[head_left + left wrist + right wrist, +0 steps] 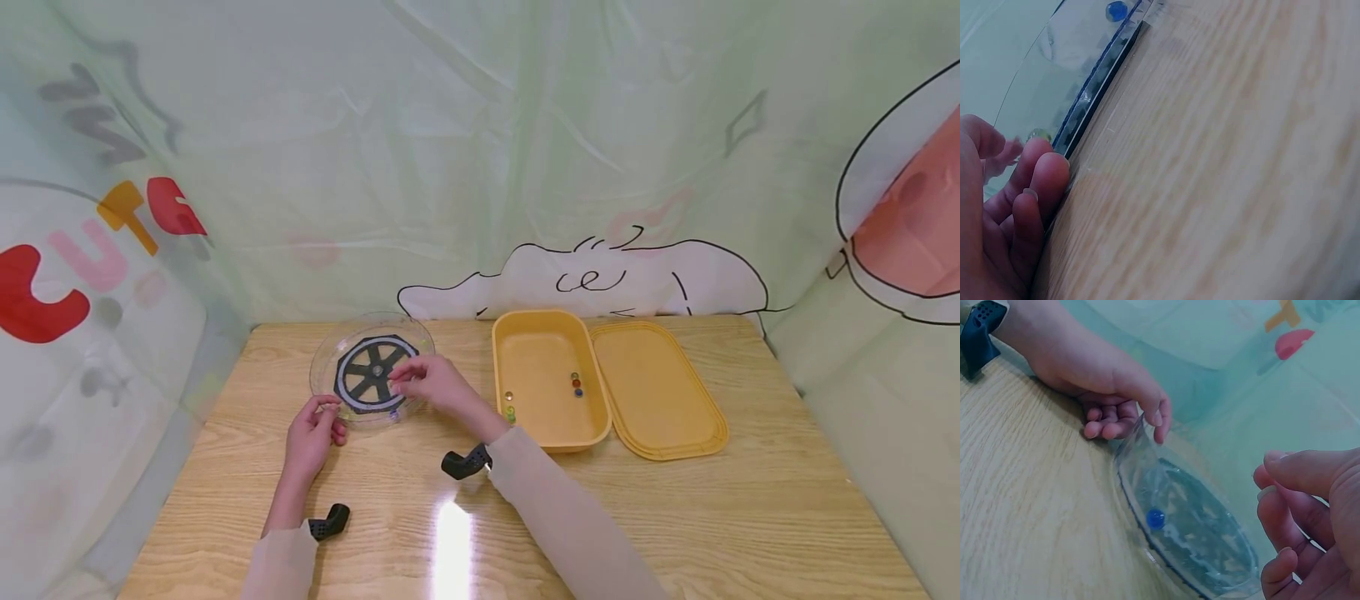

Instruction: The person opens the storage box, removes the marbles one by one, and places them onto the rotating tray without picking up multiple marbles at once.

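Note:
On the left of the table sits a clear round dish with a dark spoked wheel pattern in its middle. A blue marble lies near its front edge. A greenish marble is beside the left fingers. My left hand pinches the dish's near left rim between thumb and fingers. Over the dish's right side hovers my right hand, its thumb and fingertips close together and loosely bent. Nothing shows between them in the right wrist view.
A yellow tub stands right of the dish. Inside it lie several marbles, among them a blue marble and a green marble. Its yellow lid rests flat alongside. A printed curtain hangs behind the wooden table.

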The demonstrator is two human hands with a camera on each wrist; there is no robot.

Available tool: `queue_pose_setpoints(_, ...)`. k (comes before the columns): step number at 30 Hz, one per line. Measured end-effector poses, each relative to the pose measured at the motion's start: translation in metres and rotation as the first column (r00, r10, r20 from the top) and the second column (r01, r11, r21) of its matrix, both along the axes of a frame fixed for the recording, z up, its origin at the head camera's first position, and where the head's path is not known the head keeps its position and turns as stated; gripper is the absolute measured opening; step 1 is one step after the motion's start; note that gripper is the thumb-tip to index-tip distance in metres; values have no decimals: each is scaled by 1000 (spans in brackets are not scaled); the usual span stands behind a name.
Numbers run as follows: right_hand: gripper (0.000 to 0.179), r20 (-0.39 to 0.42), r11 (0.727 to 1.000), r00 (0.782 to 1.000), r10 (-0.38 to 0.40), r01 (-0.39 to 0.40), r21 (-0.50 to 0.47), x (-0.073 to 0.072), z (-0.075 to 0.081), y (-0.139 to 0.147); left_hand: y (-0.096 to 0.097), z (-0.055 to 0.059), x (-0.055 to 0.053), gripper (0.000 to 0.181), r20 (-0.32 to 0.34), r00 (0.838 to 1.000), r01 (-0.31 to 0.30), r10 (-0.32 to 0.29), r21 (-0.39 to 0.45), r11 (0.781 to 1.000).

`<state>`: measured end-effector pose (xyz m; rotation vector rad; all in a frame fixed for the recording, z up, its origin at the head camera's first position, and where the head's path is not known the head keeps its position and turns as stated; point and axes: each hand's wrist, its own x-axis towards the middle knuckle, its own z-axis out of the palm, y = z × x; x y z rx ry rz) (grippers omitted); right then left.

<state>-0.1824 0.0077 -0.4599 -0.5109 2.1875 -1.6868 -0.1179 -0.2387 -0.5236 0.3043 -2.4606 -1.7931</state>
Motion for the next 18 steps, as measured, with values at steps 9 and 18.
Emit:
queue_pose_setpoints(9, 15, -64, 999, 998, -2, 4, 35, 0, 21, 14, 0, 0, 0, 17, 5, 1000, 1, -1, 14, 1000)
queue_pose_setpoints(18, 20, -64, 998, 997, -52, 53, 19, -9, 30, 36, -1, -1, 0, 18, 9, 1000, 1, -2, 10, 1000)
